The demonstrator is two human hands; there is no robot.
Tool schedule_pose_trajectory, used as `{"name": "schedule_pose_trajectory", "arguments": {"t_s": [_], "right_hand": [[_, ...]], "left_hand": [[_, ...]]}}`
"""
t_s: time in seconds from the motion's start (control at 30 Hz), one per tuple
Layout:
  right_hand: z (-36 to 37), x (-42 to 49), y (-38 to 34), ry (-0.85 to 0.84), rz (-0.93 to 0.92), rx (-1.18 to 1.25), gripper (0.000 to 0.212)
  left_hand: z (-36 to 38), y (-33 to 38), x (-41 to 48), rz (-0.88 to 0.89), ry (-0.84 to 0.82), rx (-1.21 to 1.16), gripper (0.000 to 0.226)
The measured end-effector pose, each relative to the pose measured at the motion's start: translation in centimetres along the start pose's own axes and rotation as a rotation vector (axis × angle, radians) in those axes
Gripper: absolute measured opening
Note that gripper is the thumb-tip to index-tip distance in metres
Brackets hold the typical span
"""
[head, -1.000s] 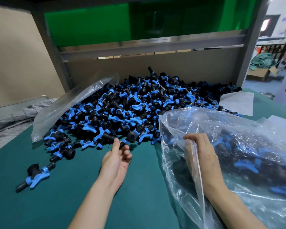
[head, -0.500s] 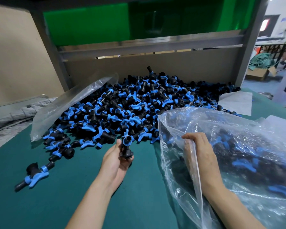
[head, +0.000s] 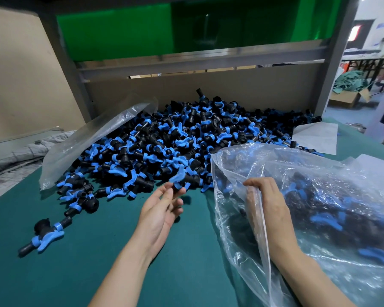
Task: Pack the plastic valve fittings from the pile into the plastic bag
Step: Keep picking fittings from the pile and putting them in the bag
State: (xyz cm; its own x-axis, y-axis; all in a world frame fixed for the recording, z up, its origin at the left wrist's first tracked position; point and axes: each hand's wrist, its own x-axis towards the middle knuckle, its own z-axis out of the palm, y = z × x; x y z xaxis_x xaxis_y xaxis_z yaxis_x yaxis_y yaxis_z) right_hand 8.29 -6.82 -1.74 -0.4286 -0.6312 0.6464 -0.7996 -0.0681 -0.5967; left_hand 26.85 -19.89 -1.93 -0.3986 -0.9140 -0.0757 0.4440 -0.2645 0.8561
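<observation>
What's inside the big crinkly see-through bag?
Many black plastic valve fittings with blue handles show through the clear plastic bag. The right hand grips its open rim. Shiny wrinkles blur the fittings deeper down, so their number is hidden.

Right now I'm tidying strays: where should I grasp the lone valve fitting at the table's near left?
I'd take the lone valve fitting by its black barrel beside the blue ring, from above. It lies flat on the green mat, apart from the pile, and its blue wing handle juts toward you, leaving that stretch free for a grip.
</observation>
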Motion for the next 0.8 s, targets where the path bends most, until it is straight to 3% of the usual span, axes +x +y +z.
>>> {"name": "schedule_pose_trajectory", "arguments": {"t_s": [0.17, 0.3, 0.37, 0.6, 0.8], "right_hand": [[0.0, 0.0, 0.1, 0.001, 0.001, -0.002, 0.026], [0.0, -0.1, 0.0, -0.008, 0.0, -0.013, 0.035], [-0.1, -0.1, 0.0, -0.009, 0.0, -0.009, 0.035], [-0.1, 0.0, -0.2, -0.008, 0.002, -0.002, 0.03], [-0.2, 0.0, -0.2, -0.008, -0.001, -0.014, 0.036]], "left_hand": [[0.0, -0.6, 0.3, 0.069, 0.095, 0.141, 0.014], [0.1, -1.5, -0.1, 0.342, 0.274, 0.713, 0.021], [0.2, -1.4, -0.5, 0.476, 0.299, 0.866, 0.025], [0.5, -0.9, -1.0, 0.616, 0.208, 0.89, 0.041], [0.6, -0.9, -1.2, 0.669, 0.163, 0.87, 0.036]]}}
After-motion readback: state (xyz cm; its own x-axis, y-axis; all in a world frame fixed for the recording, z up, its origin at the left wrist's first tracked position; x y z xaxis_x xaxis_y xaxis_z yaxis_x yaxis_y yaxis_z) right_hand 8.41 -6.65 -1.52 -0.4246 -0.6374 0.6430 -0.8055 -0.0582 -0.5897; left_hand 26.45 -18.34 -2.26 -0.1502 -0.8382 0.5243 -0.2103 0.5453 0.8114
